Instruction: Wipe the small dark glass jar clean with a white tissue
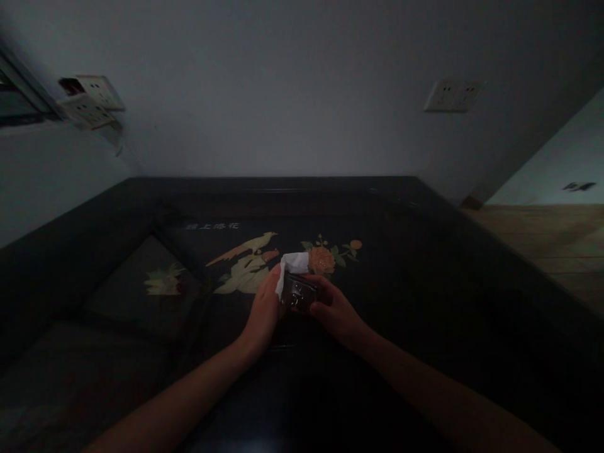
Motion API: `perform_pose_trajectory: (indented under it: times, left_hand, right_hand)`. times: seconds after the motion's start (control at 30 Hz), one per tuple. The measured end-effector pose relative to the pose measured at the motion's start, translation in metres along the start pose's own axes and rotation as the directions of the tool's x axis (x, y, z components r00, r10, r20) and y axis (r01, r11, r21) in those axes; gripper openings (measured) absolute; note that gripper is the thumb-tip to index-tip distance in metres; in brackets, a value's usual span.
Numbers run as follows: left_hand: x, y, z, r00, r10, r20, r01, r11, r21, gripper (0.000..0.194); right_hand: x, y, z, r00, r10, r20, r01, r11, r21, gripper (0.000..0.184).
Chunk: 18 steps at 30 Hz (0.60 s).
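Note:
In the middle of the head view, both hands hold a small, dark, shiny box-like object (302, 296) with bright glints on its near face. Its exact kind is hard to make out in the dim light. My left hand (268, 296) is closed at its left side, with a white tissue (296, 262) between hand and object. The tissue drapes along the object's left edge and over its far side. My right hand (330, 305) grips the right side, thumb in front and fingers behind. Part of the left fingers is hidden by the tissue and the object.
Below the hands lies a dark glossy table (406, 277) with a bird picture (245, 264) and a flower picture (322, 259) on its surface. A wall (274, 88) stands behind it, with sockets at left (97, 100) and right (453, 95). Wooden floor (542, 236) shows at right.

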<state>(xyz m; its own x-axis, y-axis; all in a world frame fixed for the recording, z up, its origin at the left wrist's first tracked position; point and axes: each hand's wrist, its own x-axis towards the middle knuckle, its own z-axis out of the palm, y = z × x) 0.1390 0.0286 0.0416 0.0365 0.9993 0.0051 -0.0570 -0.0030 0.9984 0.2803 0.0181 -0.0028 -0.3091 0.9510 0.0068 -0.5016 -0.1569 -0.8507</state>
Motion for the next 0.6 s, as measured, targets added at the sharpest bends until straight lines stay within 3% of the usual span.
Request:
perform_pose_trajectory:
  times: [0.07,0.13,0.23,0.3,0.37,0.4,0.43,0.5,0.6]
  left_hand:
    - [-0.003,0.001,-0.001,0.991,0.129,0.035,-0.133,0.979,0.152,0.038]
    - [-0.005,0.003,-0.002,0.945,0.299,0.135,-0.326,0.9,0.289,0.037]
    - [-0.004,0.006,-0.004,0.796,0.508,0.329,-0.605,0.653,0.455,0.031]
    - [-0.003,0.007,-0.005,0.693,0.562,0.452,-0.718,0.477,0.507,0.03]
    - [-0.001,0.008,-0.006,0.622,0.575,0.532,-0.776,0.359,0.519,0.032]
    - [-0.001,0.009,-0.007,0.608,0.575,0.548,-0.786,0.338,0.518,0.032]
    - [-0.001,0.01,-0.007,0.61,0.571,0.55,-0.786,0.345,0.513,0.032]
    - [-0.001,0.012,-0.008,0.653,0.554,0.516,-0.756,0.433,0.491,0.031]
    - [-0.001,0.01,-0.007,0.784,0.482,0.392,-0.617,0.675,0.403,0.033]
  right_hand:
    - [0.001,0.002,-0.001,1.0,-0.002,-0.006,0.001,1.0,-0.019,0.057]
    - [0.002,0.003,-0.001,1.0,-0.019,-0.023,0.018,0.999,-0.027,0.055]
    - [0.002,0.003,0.001,0.998,-0.033,-0.05,0.032,0.999,-0.016,0.047]
    - [0.002,0.001,0.003,0.997,-0.016,-0.077,0.016,1.0,-0.009,0.044]
    - [0.001,0.001,0.005,0.996,0.006,-0.09,-0.006,1.0,-0.002,0.044]
    - [0.001,0.001,0.005,0.996,0.014,-0.09,-0.014,1.0,0.001,0.044]
    - [0.001,0.001,0.005,0.996,0.02,-0.088,-0.02,1.0,0.0,0.043]
    - [0.001,0.003,0.003,0.996,0.016,-0.085,-0.017,1.0,-0.006,0.041]
    - [0.002,0.004,0.001,0.997,0.003,-0.081,-0.003,1.0,0.0,0.045]
